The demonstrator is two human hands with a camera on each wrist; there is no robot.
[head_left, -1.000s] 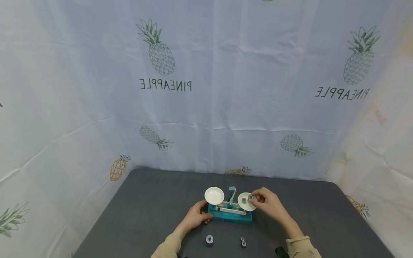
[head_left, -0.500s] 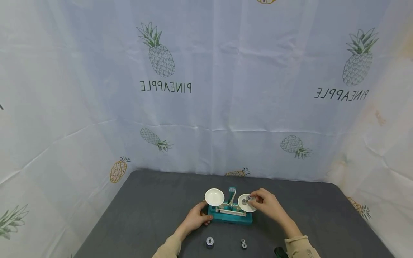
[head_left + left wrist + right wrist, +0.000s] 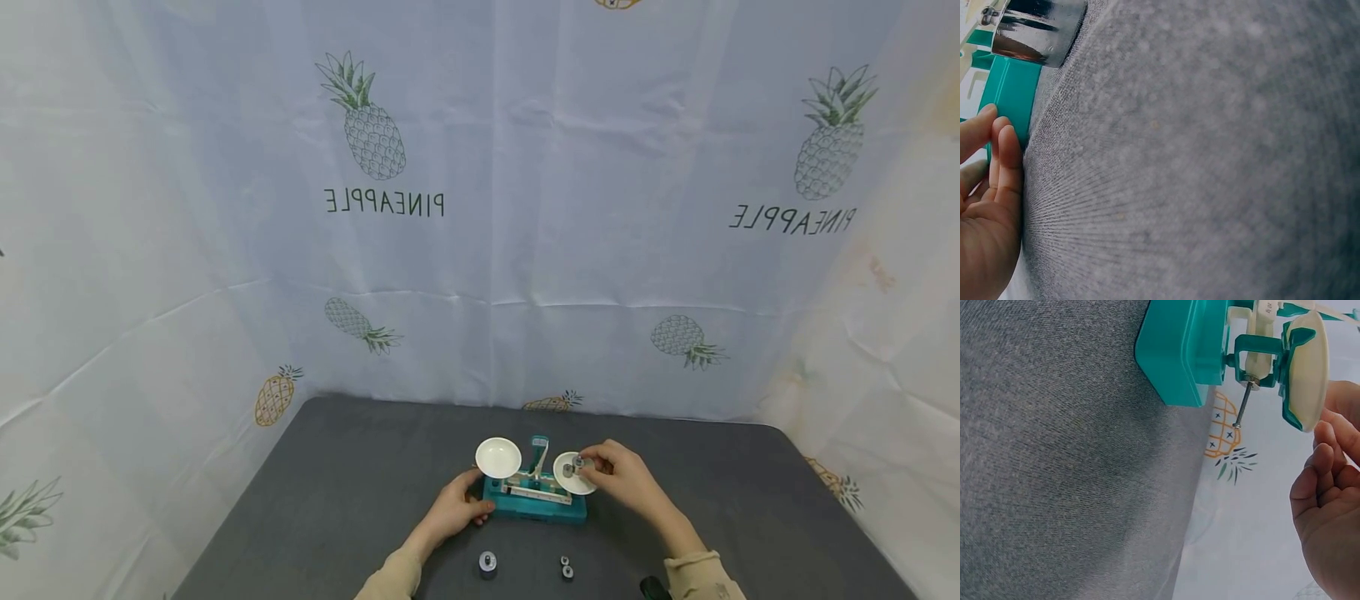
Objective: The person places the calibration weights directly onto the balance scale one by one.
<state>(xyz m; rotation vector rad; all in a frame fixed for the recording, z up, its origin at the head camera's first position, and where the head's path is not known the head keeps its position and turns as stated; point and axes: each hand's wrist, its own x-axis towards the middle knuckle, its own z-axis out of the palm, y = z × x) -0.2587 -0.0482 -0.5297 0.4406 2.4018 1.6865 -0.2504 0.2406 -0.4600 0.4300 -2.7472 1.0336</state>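
Note:
A teal balance scale point(image 3: 551, 510) with two white pans stands on the dark table. My left hand point(image 3: 452, 506) grips the left end of its base, thumb in front; the left wrist view shows those fingers against the teal base point(image 3: 1013, 94). Over the right pan point(image 3: 574, 485), my right hand point(image 3: 621, 477) pinches a small metal weight point(image 3: 579, 460) between thumb and fingers. A second weight point(image 3: 567, 471) sits in that pan, just left of it. The left pan point(image 3: 498, 457) holds nothing. From the right wrist, the pan's rim point(image 3: 1310, 372) hides the pinched weight.
In front of the scale stands a larger metal weight point(image 3: 487, 565), seen close as a shiny cylinder point(image 3: 1038, 28) from the left wrist. Two small weights point(image 3: 567, 572) stand further right. A dark green object point(image 3: 654, 588) lies beside the right sleeve. Pineapple-print cloth point(image 3: 517, 250) hangs behind the table.
The pinched weight has shifted slightly left, closer to the weight in the right pan. My left hand has stayed on the base. The head view has tilted slightly.

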